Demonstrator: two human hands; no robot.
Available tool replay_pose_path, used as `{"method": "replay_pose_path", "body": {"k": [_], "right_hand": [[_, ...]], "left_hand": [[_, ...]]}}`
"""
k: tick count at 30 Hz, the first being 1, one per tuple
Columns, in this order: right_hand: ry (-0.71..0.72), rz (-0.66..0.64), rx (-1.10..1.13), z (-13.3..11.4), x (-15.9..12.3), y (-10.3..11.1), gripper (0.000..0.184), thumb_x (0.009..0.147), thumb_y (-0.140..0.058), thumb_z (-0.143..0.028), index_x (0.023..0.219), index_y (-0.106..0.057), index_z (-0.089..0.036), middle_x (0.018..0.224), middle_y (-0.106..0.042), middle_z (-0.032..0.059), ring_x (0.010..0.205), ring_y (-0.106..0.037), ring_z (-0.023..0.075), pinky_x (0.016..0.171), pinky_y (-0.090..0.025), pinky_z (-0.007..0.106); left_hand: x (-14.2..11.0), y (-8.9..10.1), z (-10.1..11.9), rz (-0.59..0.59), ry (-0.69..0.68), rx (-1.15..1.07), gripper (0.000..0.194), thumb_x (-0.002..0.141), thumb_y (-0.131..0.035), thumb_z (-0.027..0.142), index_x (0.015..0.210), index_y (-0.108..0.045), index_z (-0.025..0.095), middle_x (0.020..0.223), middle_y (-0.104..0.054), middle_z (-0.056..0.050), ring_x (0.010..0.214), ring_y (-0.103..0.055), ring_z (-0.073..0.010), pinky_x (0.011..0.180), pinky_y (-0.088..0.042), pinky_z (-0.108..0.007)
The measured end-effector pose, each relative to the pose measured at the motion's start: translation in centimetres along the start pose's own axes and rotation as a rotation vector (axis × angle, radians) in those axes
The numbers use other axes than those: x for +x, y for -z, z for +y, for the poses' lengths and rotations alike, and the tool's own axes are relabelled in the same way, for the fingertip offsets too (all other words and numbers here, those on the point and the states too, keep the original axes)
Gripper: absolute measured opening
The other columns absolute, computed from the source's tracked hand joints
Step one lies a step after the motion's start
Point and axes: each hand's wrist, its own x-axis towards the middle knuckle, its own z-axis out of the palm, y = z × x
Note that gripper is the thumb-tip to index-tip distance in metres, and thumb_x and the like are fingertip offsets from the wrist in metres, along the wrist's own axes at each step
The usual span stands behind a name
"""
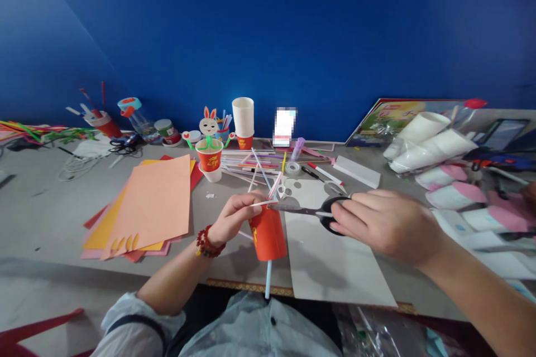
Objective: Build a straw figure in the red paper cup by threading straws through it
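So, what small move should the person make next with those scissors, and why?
I'd probably ease the left hand a little farther from the blades before any snip. It holds the tilted red cup near its rim, and the right hand has the scissors pointed at that same rim, their tips close to the left thumb.

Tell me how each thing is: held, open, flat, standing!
Left hand: holding red cup
Red cup: held, straw poking out below
Right hand: gripping scissors
Scissors: held at cup's top; blades' opening unclear
Bunny cup: upright, white cup below
Peach paper: slit, atop other sheets
White sheet: flat on table
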Motion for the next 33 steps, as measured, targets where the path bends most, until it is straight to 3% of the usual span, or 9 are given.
{"method": "replay_pose_path", "body": {"k": [7, 18, 33], "right_hand": [[0.021, 0.05, -0.02, -0.1, 0.0, -0.2, 0.027, 0.097, -0.053, -0.013, 0.072, -0.062, -0.016, 0.055, -0.052, -0.0014, 0.056, -0.044, 0.0132, 0.058, -0.027, 0.031], [0.118, 0.091, 0.039, 0.4, -0.2, -0.9, 0.017, 0.096, -0.056, -0.012, 0.08, -0.062, -0.014, 0.058, -0.056, -0.0014, 0.058, -0.046, 0.0134, 0.06, -0.031, 0.031], [0.084, 0.039, 0.056, 0.2, -0.3, -1.0, 0.025, 0.1, -0.05, -0.018, 0.078, -0.061, -0.016, 0.059, -0.056, -0.0007, 0.059, -0.045, 0.0132, 0.059, -0.028, 0.031]], "left_hand": [[0.0, 0.1, -0.1, -0.01, 0.043, -0.062, 0.04, 0.089, -0.058, 0.038, 0.056, -0.05, 0.018, 0.064, -0.051, -0.004, 0.073, -0.053, -0.0197, 0.067, -0.042, -0.033], [0.3, 0.7, -0.5, -0.119, 0.294, -0.327, 0.029, 0.075, -0.061, 0.035, 0.057, -0.048, 0.017, 0.068, -0.053, -0.005, 0.068, -0.051, -0.0184, 0.066, -0.041, -0.033], [0.3, 0.9, -0.8, -0.154, 0.407, -0.472, 0.02, 0.067, -0.064, 0.029, 0.056, -0.054, 0.015, 0.062, -0.053, -0.003, 0.062, -0.049, -0.0165, 0.06, -0.037, -0.03]]}}
